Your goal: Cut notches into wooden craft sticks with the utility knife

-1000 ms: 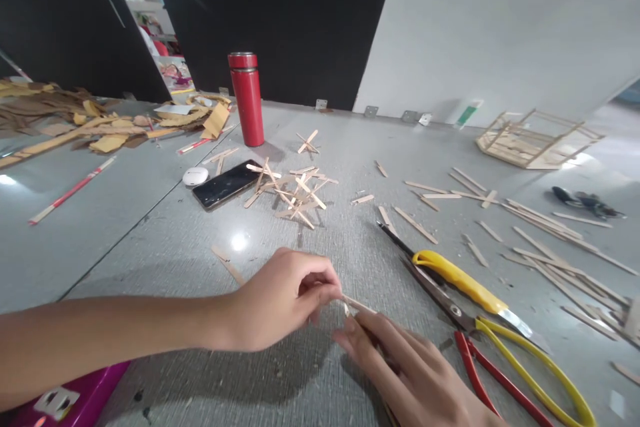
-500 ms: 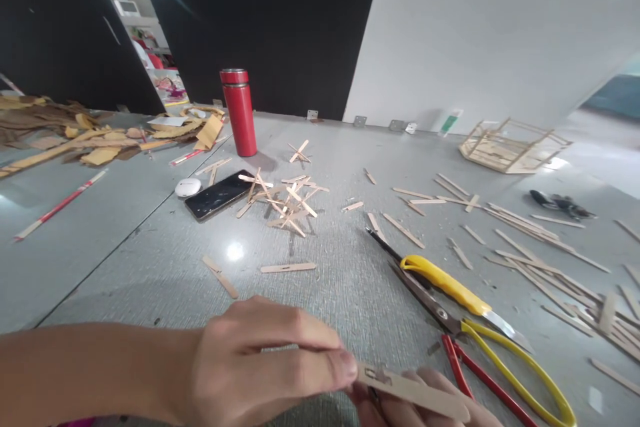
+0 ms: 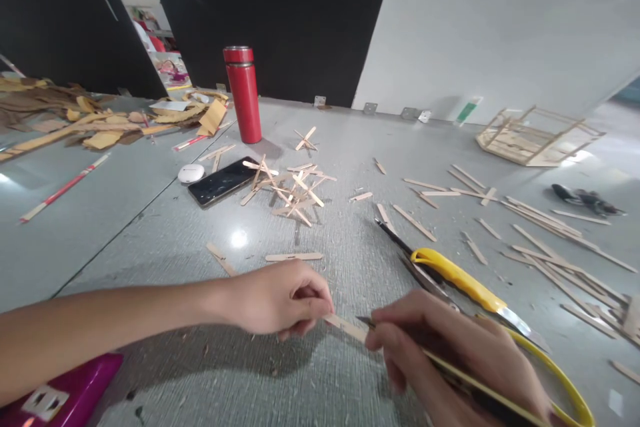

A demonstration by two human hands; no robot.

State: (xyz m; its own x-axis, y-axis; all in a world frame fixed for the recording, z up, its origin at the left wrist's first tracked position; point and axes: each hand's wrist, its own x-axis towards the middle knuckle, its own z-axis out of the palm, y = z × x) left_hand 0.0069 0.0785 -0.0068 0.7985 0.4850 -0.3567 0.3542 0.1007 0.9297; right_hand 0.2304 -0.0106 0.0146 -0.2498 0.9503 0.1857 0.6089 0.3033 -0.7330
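A wooden craft stick (image 3: 346, 327) is pinched at one end by my left hand (image 3: 285, 297), just above the table. My right hand (image 3: 445, 347) is closed round a slim craft knife (image 3: 483, 390), whose pointed blade is close over the stick; whether it touches is hard to tell. The stick's right end runs under my right fingertips. Beyond my hands lie a notched stick (image 3: 294, 257) and another stick (image 3: 219, 257), partly covered by my left wrist. Yellow-handled scissors (image 3: 565, 373) are partly hidden behind my right hand, with a yellow utility knife (image 3: 460, 277) across them.
A stick pile (image 3: 297, 193) lies by a phone (image 3: 223, 181), white earbud case (image 3: 191, 173) and red flask (image 3: 243, 97). Loose sticks (image 3: 555, 260) and a stick frame (image 3: 540, 137) are on the right. Cardboard scraps (image 3: 100, 120) lie far left, a purple object (image 3: 75, 390) near left.
Both hands have come up and apart from their low, close position. The craft knife now shows in my right hand, its tip towards the stick. The view has shifted slightly.
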